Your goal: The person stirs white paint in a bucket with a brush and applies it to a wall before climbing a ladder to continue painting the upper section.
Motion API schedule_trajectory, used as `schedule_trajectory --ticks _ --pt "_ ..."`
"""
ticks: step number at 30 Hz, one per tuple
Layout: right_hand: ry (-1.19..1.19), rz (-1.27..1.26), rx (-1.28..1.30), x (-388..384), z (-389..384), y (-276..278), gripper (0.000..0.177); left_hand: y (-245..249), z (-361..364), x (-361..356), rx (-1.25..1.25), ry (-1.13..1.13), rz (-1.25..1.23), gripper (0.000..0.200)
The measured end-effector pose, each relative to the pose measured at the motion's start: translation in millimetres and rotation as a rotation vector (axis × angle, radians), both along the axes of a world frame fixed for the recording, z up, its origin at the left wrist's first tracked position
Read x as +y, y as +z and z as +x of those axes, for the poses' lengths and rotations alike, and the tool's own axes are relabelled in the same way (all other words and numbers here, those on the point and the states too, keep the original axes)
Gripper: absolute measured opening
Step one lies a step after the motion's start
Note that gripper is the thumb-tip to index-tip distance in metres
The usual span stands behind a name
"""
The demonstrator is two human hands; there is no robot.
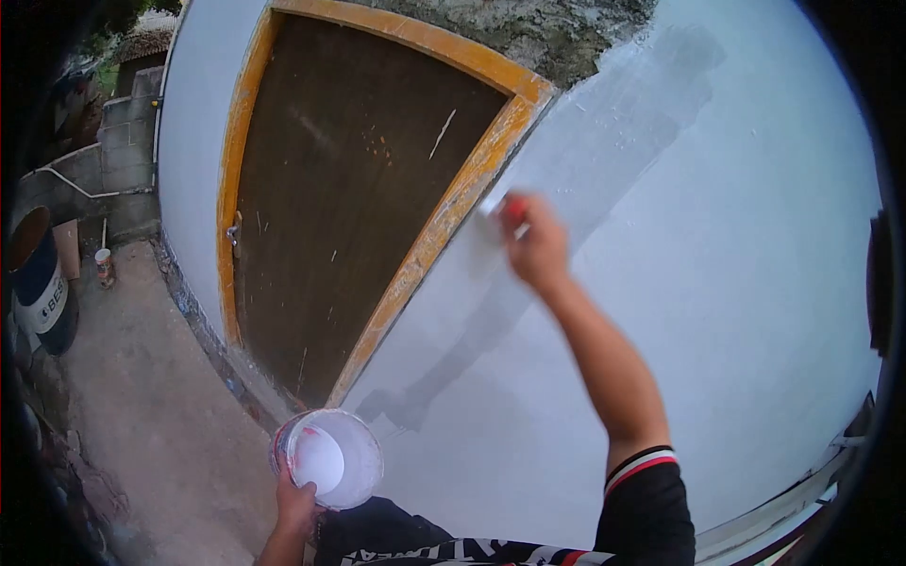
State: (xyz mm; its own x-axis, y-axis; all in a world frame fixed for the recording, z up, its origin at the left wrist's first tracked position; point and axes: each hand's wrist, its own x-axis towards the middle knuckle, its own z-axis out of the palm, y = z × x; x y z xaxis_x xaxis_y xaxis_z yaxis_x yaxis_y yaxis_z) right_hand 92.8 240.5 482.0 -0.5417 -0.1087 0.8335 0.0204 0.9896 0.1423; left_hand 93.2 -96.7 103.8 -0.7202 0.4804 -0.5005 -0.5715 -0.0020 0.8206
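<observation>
My right hand (538,247) is closed round the red handle of a paintbrush (512,209), slightly blurred, its pale bristles at the wall just right of the door frame. Greyish, wet-looking paint runs along the white wall (717,311) beside the frame, from the top right down toward the bucket. Low at the left, my left hand (298,505) grips the rim and side of a paint bucket (361,453), thumb on the edge. White paint (319,460) lies inside the tilted bucket, with red smears on its inner wall.
A dark brown door (349,189) stands in a worn yellow frame (415,269), its metal handle (235,233) on the left. Rough bare cement (528,38) shows above. On the concrete floor (160,396) are a dark drum (45,292) and a small can (105,268).
</observation>
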Motion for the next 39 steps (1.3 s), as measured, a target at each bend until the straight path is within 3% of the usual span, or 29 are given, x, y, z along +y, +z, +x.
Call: schedule_trajectory --ticks 3,4,6,8,9,12,14,16,19,22,24,27,30,34,36,37,39 --pt "-0.029 0.073 0.118 -14 -3 80 0.012 14 -1 1 -0.042 0.036 0.036 0.089" --pt "0.015 0.215 0.178 -16 -8 93 0.011 13 0 -2 -0.034 0.039 0.035 0.088" --pt "-0.119 0.438 0.132 -30 -9 96 0.011 3 -1 -3 -0.036 0.026 0.02 0.088" --pt "-0.237 0.616 0.022 -19 -11 60 0.014 1 -1 -7 -0.06 0.019 0.03 0.088" --pt "-0.14 0.663 -0.03 -5 -15 32 0.017 5 -1 -7 -0.086 0.022 0.047 0.088" --pt "-0.172 0.917 -0.179 -9 -10 -60 0.021 -4 -1 -9 -0.068 0.007 0.029 0.088" --pt "-0.093 0.86 -0.3 -5 -5 -124 0.036 -4 -2 -11 -0.046 0.009 0.003 0.088" --pt "-0.042 0.685 -0.351 -15 -2 -162 0.031 5 -2 -14 -0.047 0.024 -0.012 0.088" --pt "0.043 0.319 -0.397 -16 4 -175 0.021 -46 -1 -18 0.146 0.02 0.024 0.088" --pt "-0.199 0.126 -0.428 -12 10 -123 0.015 16 -4 -16 -0.056 0.06 -0.01 0.089" --pt "-0.051 0.08 -0.113 -4 8 -72 0.018 -14 -9 -15 -0.07 0.045 0.019 0.089" --pt "-0.077 0.266 0.009 -22 9 -9 0.016 -13 -10 -10 -0.102 0.057 0.076 0.089" --pt "-0.156 0.543 -0.002 -20 12 -6 0.019 -19 -12 -7 -0.061 0.057 0.091 0.089" --pt "-0.195 0.772 -0.165 -11 22 -95 0.024 -36 -13 -9 -0.06 0.047 0.128 0.09" --pt "-0.146 0.818 -0.274 -9 28 -154 0.026 -2 -14 -8 -0.143 0.044 0.082 0.089" --pt "-0.088 0.762 -0.32 -10 32 -179 0.025 10 -15 -9 -0.185 0.039 0.054 0.089" --pt "-0.019 0.649 -0.368 -12 33 -197 0.022 -19 -13 -14 -0.087 0.062 0.051 0.089"
